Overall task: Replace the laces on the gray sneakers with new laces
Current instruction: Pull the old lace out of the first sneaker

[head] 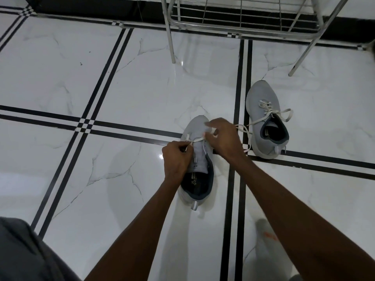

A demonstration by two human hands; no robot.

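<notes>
Both insoles carry a small pale label near the tongue, but the print is too blurred to read; the near gray sneaker (197,159) also shows a pale looping mark on its dark insole.

That sneaker lies at the centre of the view, toe toward 12 o'clock, on a glossy white marble-look floor (132,82) crossed by paired black stripes with small checkered squares at the crossings. A white lace (197,140) runs across its lowest eyelets. The left hand (176,159), at the shoe's 9 o'clock side, has its fingers curled, pinching one end of this lace. The right hand (224,136), at the 2 o'clock side, has its fingers bent over the other end, gripping it near the toe.

The second gray sneaker (265,120) sits at 2 o'clock from the first, apart from it, toe also toward 12, with an off-white lace (269,113) loosely threaded and trailing onto the floor toward the right hand.

At 12 o'clock, a metal wire rack (243,15) stands on slim legs against a black skirting band (91,7).
</notes>
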